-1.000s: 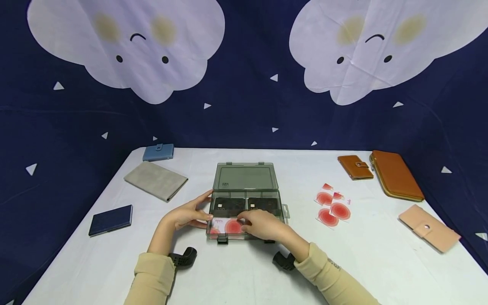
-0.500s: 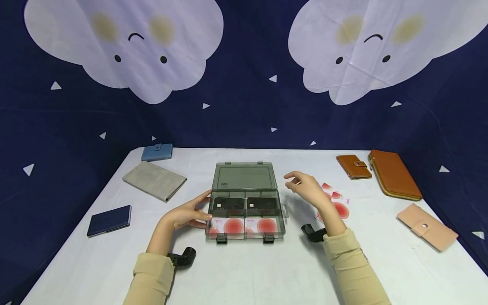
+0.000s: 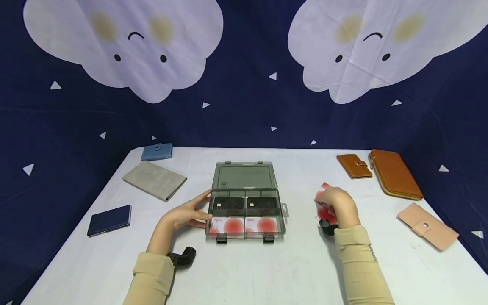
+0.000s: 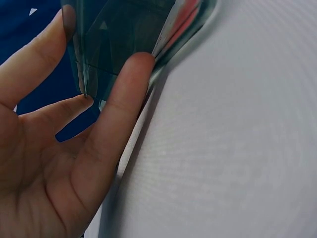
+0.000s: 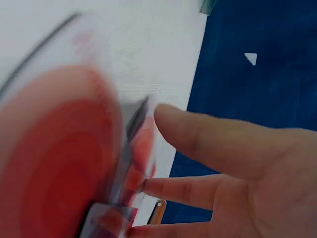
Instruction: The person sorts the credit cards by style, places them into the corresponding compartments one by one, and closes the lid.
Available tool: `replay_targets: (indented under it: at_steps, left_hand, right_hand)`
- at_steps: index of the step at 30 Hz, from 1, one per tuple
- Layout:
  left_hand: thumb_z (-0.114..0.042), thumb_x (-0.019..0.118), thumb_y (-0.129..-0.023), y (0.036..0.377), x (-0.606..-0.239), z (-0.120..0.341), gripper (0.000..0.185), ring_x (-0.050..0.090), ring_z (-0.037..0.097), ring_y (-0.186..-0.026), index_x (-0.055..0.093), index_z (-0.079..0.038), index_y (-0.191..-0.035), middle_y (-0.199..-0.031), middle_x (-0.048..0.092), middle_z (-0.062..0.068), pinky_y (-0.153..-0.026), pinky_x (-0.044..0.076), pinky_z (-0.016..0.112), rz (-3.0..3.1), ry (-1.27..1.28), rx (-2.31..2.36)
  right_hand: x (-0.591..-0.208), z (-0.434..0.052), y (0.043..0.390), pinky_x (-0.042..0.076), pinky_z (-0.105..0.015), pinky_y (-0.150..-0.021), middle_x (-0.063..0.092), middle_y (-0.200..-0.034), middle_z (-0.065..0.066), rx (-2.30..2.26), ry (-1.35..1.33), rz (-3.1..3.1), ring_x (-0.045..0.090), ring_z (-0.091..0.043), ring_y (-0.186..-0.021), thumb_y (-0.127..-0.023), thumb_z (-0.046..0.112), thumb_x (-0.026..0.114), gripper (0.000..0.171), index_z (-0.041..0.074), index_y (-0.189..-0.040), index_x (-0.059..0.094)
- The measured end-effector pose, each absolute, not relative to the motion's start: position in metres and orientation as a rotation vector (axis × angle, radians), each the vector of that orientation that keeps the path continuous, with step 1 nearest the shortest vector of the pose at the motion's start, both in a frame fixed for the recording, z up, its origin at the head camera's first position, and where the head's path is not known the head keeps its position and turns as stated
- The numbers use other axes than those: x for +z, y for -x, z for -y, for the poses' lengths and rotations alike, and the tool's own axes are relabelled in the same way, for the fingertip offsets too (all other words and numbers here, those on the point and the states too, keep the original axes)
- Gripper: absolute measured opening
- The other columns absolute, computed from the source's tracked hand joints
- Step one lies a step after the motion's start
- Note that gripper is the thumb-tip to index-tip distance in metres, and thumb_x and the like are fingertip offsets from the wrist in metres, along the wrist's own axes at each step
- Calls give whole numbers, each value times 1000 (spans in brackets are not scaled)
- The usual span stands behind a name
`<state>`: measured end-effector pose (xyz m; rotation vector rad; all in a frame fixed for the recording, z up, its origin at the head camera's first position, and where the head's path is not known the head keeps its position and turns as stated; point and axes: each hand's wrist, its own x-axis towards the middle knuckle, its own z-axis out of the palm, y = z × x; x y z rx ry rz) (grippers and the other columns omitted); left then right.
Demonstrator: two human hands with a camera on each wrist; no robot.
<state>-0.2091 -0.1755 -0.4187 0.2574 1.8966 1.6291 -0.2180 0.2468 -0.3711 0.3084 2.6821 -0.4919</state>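
Note:
A smoky grey plastic box (image 3: 245, 234) stands open mid-table, its lid (image 3: 244, 176) laid back. Two black cards (image 3: 228, 204) fill the rear compartments and two white cards with red circles (image 3: 230, 225) the front ones. My left hand (image 3: 192, 212) rests against the box's left wall with straight fingers; the left wrist view shows those fingers (image 4: 124, 94) flat on the tinted wall (image 4: 119, 34). My right hand (image 3: 335, 202) lies over a loose pile of red-circle cards (image 3: 322, 196) right of the box. In the right wrist view, blurred, its fingers (image 5: 208, 134) touch a card (image 5: 54, 148).
Wallets lie around the white table (image 3: 267, 271): a blue one (image 3: 156, 151), a grey one (image 3: 154, 180) and a navy one (image 3: 109, 220) on the left; a small brown one (image 3: 354, 165), a long brown zip one (image 3: 394, 173) and a pink one (image 3: 427, 226) on the right.
My right hand left the box's front compartments, swung up and to the right, then came down on the loose card pile. The left hand stayed on the box.

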Motion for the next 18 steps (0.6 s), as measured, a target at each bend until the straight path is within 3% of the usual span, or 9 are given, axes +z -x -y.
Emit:
replay_targets:
  at_steps: [3,7,12,15,18]
  left_hand:
    - [2,62,-85,209,-419,175,90,58,13,-79,1,-13,-150,-149,3,23,-79,55,41,-1898,-257,1630]
    - [1,62,-85,210,-419,176,90,58,13,-79,0,-13,-150,-149,2,23,-80,55,42,-1897,-259,1625]
    - [0,62,-85,210,-419,176,91,57,14,-79,0,-14,-150,-149,2,24,-80,55,42,-1894,-263,1623]
    - [0,62,-85,210,-419,176,91,58,14,-79,0,-14,-150,-149,2,24,-80,55,41,-1893,-264,1626]
    - [1,63,-85,210,-419,176,91,58,13,-79,1,-13,-150,-149,3,24,-79,55,41,-1890,-263,1631]
  right_hand:
    - [-374,-247,218,46,-39,-67,55,-89,-24,-447,-226,-2691,51,-31,-75,-86,32,56,40,-7,-95,59]
    - [-380,-240,223,46,-51,-76,55,-106,-31,-371,1,-2778,51,-41,-88,-85,25,60,39,-4,-111,57]
    - [-385,-233,226,47,-56,-81,46,-122,-35,-428,241,-2887,48,-48,-101,-75,6,68,53,-6,-124,51]
    - [-386,-232,226,45,-61,-83,37,-128,-37,-518,169,-2909,43,-54,-107,-71,5,71,65,-5,-130,46]
    - [-386,-234,226,39,-68,-86,31,-130,-40,-550,-28,-2881,35,-58,-112,-70,13,74,79,-4,-136,35]
